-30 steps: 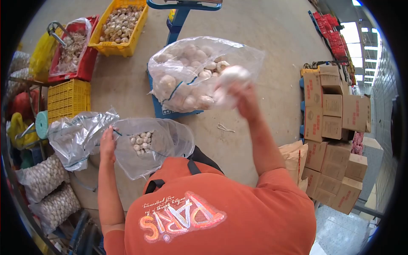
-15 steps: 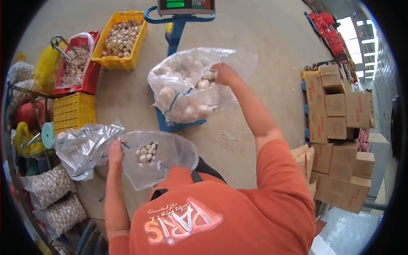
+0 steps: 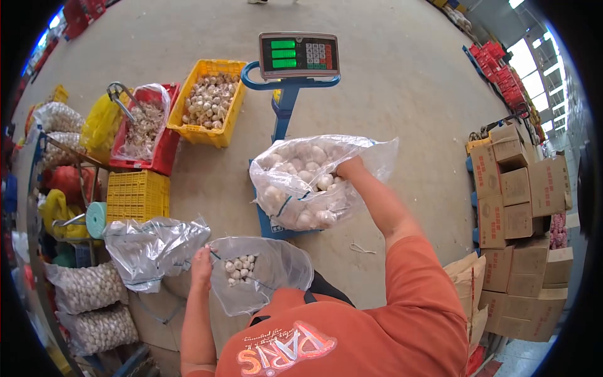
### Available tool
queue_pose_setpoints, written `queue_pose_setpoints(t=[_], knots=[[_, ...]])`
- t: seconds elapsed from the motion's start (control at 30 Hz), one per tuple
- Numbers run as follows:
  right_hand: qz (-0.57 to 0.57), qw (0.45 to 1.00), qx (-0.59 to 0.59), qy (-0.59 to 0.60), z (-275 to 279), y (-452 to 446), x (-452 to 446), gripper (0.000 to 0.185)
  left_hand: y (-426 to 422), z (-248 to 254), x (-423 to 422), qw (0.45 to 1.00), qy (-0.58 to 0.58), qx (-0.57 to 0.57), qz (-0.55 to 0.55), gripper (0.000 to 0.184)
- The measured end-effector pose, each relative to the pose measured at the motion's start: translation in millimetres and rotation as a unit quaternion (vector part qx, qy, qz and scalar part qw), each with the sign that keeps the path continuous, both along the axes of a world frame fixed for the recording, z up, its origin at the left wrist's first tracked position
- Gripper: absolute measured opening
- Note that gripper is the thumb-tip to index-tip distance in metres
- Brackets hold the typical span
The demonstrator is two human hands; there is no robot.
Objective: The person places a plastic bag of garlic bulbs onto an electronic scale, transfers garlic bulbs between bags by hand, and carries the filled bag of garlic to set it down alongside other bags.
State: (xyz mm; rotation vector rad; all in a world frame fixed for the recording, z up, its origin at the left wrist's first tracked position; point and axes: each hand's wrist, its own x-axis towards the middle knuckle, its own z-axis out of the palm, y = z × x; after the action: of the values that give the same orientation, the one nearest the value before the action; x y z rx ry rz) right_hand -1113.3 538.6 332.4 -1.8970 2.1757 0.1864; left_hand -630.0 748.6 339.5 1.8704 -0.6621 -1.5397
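Observation:
My left hand [image 3: 201, 267] is closed on the rim of a clear mesh-like bag [image 3: 286, 264], beside its dark drawstring. A small pile of garlic bulbs [image 3: 239, 269] lies in that bag. My right hand [image 3: 350, 167] reaches into the mouth of a larger clear plastic bag [image 3: 377, 154] of white garlic bulbs [image 3: 312, 169]. Its fingers are mostly hidden among bulbs and plastic, so their grip does not show. The larger bag rests on a blue platform scale [image 3: 267, 220], whose display [image 3: 298, 54] is lit green.
Ahead on the left are a yellow crate [image 3: 207, 103] of garlic and a red crate [image 3: 144, 125] of peelings. An upturned-looking yellow crate [image 3: 138, 195], a silvery plastic sheet [image 3: 154, 248] and filled garlic bags [image 3: 94, 286] stand nearer. Cardboard boxes [image 3: 518, 220] are stacked right.
The view has tilted upward, so everything sits lower and the whole scale display shows. My right hand remains in the larger bag's mouth, and my left keeps its hold on the smaller bag.

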Motion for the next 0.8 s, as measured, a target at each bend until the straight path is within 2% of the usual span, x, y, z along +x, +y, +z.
queue_pose_setpoints(t=[0.1,0.2,0.27,0.3,0.33,0.4,0.43,0.47,0.53,0.6,0.67,0.7,0.73,0.77,0.8], knots=[[0.019,0.998,-0.058,0.027,7.6,6.1,3.4,0.035,-3.4,-2.2,-2.2,1.000,0.009,0.002,-0.014,0.032],[-0.009,1.000,-0.017,0.008,9.1,0.4,-5.0,0.036,-4.8,3.8,-5.2,1.000,-0.005,0.012,-0.008,0.031],[0.115,0.992,0.010,0.051,7.8,-9.3,-19.5,0.038,-6.0,4.4,-3.1,1.000,-0.021,0.009,-0.012,0.031],[0.108,0.994,-0.012,0.014,8.3,-8.3,-24.5,0.042,-6.0,4.1,-1.5,0.999,-0.035,0.003,-0.018,0.031],[0.105,0.994,-0.011,0.012,32.4,0.1,-17.9,0.042,-5.7,4.0,-0.2,0.999,-0.036,0.004,-0.021,0.031],[0.037,0.993,0.059,-0.091,130.4,28.3,12.3,0.050,-7.5,4.2,2.0,1.000,-0.009,0.008,-0.014,0.030],[0.042,0.982,0.055,-0.174,159.7,46.3,16.7,0.054,-7.8,3.4,2.3,1.000,-0.010,0.007,-0.017,0.030],[0.048,0.964,0.049,-0.256,185.0,67.9,21.1,0.059,-7.8,2.1,2.4,1.000,0.005,0.008,-0.017,0.030],[0.033,0.898,0.143,-0.414,231.9,113.6,38.8,0.056,-8.3,3.2,1.3,1.000,0.018,0.005,-0.019,0.029],[0.084,0.787,0.190,-0.580,238.4,153.9,64.6,0.060,-8.3,6.3,-1.5,1.000,0.023,0.005,-0.020,0.029],[0.080,0.706,0.300,-0.637,219.3,178.4,110.7,0.062,-7.7,0.2,0.2,0.999,0.019,0.005,-0.030,0.029],[0.092,0.720,0.315,-0.612,207.4,187.4,137.8,0.063,-8.8,-0.6,-0.1,0.999,0.018,0.005,-0.038,0.029],[0.110,0.735,0.282,-0.606,184.1,198.0,165.4,0.063,-9.6,2.2,-1.5,0.999,0.018,0.002,-0.044,0.029],[0.160,0.763,0.211,-0.589,153.9,207.1,186.7,0.063,-10.1,5.5,-4.0,0.999,0.018,0.011,-0.045,0.030],[0.210,0.812,0.184,-0.512,157.1,204.3,188.5,0.063,-11.8,8.1,-5.8,0.999,0.017,0.020,-0.044,0.030]])
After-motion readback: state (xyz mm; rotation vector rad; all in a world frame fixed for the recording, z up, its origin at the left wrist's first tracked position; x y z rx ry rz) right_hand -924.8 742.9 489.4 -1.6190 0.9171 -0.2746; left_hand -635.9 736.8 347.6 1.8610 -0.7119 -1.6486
